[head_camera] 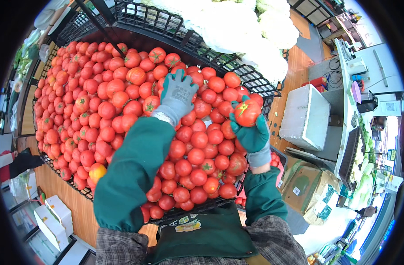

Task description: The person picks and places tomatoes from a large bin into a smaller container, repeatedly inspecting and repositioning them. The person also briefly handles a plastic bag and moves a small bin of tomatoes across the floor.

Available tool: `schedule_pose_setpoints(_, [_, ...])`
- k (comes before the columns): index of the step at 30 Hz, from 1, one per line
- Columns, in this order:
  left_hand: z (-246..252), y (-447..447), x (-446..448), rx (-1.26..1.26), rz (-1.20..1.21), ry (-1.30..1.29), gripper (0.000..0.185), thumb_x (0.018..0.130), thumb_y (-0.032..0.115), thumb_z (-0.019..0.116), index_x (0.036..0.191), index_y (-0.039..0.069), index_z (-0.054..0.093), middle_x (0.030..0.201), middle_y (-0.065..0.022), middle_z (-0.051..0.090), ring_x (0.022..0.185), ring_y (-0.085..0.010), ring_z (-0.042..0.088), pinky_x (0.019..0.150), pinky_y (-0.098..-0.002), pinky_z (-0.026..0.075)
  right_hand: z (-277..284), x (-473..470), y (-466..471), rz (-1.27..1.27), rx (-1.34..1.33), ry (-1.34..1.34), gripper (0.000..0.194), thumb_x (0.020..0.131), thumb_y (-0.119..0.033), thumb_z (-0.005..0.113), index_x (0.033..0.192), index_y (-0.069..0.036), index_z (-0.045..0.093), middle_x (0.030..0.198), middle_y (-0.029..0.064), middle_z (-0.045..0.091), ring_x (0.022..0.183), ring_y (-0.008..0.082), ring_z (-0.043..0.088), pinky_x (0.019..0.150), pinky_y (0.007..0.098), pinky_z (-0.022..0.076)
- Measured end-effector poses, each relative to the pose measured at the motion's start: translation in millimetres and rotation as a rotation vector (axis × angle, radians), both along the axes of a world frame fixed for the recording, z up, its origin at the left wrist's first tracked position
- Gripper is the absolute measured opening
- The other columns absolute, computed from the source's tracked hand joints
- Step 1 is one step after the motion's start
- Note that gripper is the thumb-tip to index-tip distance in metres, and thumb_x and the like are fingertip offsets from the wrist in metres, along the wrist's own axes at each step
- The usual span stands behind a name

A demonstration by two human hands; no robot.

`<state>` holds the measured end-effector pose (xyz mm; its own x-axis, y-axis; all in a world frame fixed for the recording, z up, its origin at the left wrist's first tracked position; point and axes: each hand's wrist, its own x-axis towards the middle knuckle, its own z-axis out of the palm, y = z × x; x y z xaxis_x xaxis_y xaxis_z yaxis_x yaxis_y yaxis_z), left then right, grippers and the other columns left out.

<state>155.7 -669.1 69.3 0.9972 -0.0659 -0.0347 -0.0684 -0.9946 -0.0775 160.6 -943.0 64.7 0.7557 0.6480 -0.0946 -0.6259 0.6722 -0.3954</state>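
Note:
A broad heap of red tomatoes fills a black mesh-sided display bin before me. My left hand, in a grey and green coated work glove, lies palm down on the tomatoes towards the far side; its fingertips are partly hidden among them. Above the right end of the heap, my right hand, gloved the same way, is turned palm up. It holds one large tomato with its green stem end facing me. Whether the left fingers grip a tomato cannot be seen.
Wrapped pale vegetables stand behind a black mesh divider at the far side. To the right are a white foam box, cardboard boxes and a long counter. White foam boxes sit lower left. Another person stands at left.

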Motion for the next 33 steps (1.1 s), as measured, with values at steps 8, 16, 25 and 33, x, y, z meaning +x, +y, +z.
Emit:
schedule_pose_setpoints(8, [11.2, 41.0, -2.7, -0.032, 0.113, -0.007, 0.065, 0.08, 0.041, 0.078, 0.139, 0.028, 0.055, 0.125, -0.0085, 0.056, 0.128, -0.0321, 0.047, 0.102, -0.0509, 0.039, 28.7, 4.3, 31.3, 0.007, -1.553, -1.461, 0.08, 0.072, -0.032, 0.085, 0.143, -0.019, 0.052, 0.127, 0.0116, 0.06, 0.113, 0.0359, 0.06, 0.098, 0.0512, 0.0449])
schedule_pose_setpoints(16, [-2.2, -39.2, -8.2, -0.059, 0.058, 0.17, 0.022, 0.087, 0.031, 0.064, 0.101, 0.014, 0.067, 0.099, -0.0043, 0.067, 0.089, -0.0251, 0.064, 0.073, -0.0452, 0.049, 9.5, 0.0, 56.2, 0.148, -1.654, -1.574, 0.082, 0.068, -0.035, 0.085, 0.142, -0.021, 0.053, 0.126, 0.0112, 0.061, 0.112, 0.0355, 0.058, 0.098, 0.0499, 0.0411])
schedule_pose_setpoints(25, [-53.9, -73.9, 3.8, 0.316, 0.159, 0.186, 0.039, 0.092, 0.032, 0.059, 0.124, 0.013, 0.071, 0.129, -0.0076, 0.064, 0.129, -0.0285, 0.049, 0.111, -0.057, 0.028, 6.5, -16.5, -18.4, -0.169, -0.089, -0.06, 0.088, 0.091, -0.044, 0.072, 0.16, -0.015, 0.025, 0.147, 0.018, 0.049, 0.13, 0.0386, 0.054, 0.101, 0.0511, 0.0502])
schedule_pose_setpoints(33, [-32.1, -69.9, -6.7, 0.098, 0.26, 0.208, 0.076, 0.079, 0.059, 0.073, 0.136, 0.009, 0.059, 0.145, -0.0066, 0.054, 0.153, -0.0266, 0.023, 0.126, -0.054, -0.004, 4.8, -30.6, -29.4, -0.025, 0.324, 0.125, 0.08, 0.097, -0.067, 0.05, 0.16, -0.024, 0.026, 0.14, 0.0269, 0.054, 0.094, 0.036, 0.067, 0.076, 0.0456, 0.0554])
